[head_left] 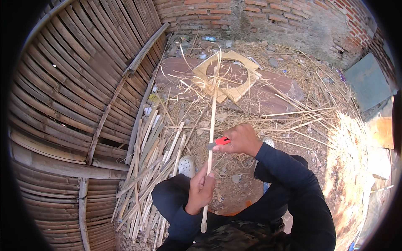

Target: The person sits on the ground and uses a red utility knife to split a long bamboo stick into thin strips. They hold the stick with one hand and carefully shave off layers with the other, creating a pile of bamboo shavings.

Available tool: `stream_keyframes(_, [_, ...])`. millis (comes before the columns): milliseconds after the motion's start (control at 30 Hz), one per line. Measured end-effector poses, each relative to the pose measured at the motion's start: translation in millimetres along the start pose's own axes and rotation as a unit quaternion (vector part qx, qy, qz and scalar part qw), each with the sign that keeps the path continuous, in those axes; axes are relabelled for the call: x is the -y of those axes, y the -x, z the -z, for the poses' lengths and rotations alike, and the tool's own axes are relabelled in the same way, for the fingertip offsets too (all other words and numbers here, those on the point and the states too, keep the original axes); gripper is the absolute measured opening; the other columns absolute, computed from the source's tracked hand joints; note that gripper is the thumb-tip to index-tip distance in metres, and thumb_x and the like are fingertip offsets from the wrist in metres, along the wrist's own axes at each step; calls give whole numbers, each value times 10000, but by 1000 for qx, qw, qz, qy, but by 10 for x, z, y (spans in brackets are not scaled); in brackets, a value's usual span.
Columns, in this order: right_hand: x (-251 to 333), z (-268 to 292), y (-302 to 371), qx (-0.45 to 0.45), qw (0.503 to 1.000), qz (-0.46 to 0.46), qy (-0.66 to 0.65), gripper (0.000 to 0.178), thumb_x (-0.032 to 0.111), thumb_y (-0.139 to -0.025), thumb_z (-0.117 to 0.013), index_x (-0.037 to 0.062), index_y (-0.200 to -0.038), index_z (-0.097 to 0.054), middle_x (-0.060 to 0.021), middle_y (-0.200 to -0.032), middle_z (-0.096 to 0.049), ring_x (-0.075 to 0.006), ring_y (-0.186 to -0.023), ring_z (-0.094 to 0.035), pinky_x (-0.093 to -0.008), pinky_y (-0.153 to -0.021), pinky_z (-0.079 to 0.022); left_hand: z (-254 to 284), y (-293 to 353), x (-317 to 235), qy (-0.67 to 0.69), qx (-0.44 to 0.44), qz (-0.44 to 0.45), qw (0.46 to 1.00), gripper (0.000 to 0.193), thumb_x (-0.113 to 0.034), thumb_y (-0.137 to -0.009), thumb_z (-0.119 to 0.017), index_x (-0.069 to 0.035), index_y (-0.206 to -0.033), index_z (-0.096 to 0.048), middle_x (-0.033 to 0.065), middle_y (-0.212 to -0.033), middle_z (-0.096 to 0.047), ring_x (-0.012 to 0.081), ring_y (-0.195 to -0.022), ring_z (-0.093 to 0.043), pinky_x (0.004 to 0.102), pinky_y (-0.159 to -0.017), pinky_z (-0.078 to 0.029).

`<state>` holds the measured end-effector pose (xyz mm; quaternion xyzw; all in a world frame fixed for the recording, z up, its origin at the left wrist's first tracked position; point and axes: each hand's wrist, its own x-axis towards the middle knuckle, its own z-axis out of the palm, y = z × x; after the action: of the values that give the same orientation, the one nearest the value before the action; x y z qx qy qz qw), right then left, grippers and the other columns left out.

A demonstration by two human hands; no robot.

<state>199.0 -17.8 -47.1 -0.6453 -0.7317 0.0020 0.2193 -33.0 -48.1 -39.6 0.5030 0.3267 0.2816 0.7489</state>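
A long pale bamboo strip (212,119) runs away from my lap, with curled shavings (211,83) bunched around its far end. My left hand (201,188) is closed around the strip near its lower part, above my left leg. In my right hand (240,140) is a red-handled knife (222,141), its grey blade lying against the strip a little beyond the left hand. The fingers of the right hand wrap the handle and hide part of it.
A pile of split bamboo strips (144,167) lies at my left beside a bamboo slat wall (79,92). Ahead are a brown board (276,94) and a square panel with a round hole (247,90), before a brick wall (209,16). Straw and debris cover the ground.
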Motion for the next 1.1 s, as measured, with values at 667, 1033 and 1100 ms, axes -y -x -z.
stream_keyframes(667, [-985,270,-404,-29,953,-300,35,762,736,-847,-396,45,-756,-706,-188,-692,-647,-349,-729,-646,-472,-656,-482,-66,18,72,-48,72,-17,996,431,-86,-996,-438,4,-1414,-384,-63,-633,-414,15,-522,-347,186,-472,-271])
stream_keyframes(1033, [87,167,32,35,999,-21,-17,563,651,-789,-602,110,-644,-663,-97,-516,-567,-297,-483,-590,-400,-454,-429,111,-114,-1,85,-8,-10,996,405,-181,-1032,-378,-8,-1398,-382,-17,-588,-441,48,-405,-363,187,-395,-315])
stream_keyframes(1100, [141,147,85,25,999,-8,-45,559,653,-756,-630,113,-610,-640,-82,-514,-566,-284,-474,-586,-391,-443,-420,97,-112,-76,129,-9,2,992,381,-181,-1032,-367,4,-1364,-399,-24,-563,-394,56,-385,-338,205,-424,-328])
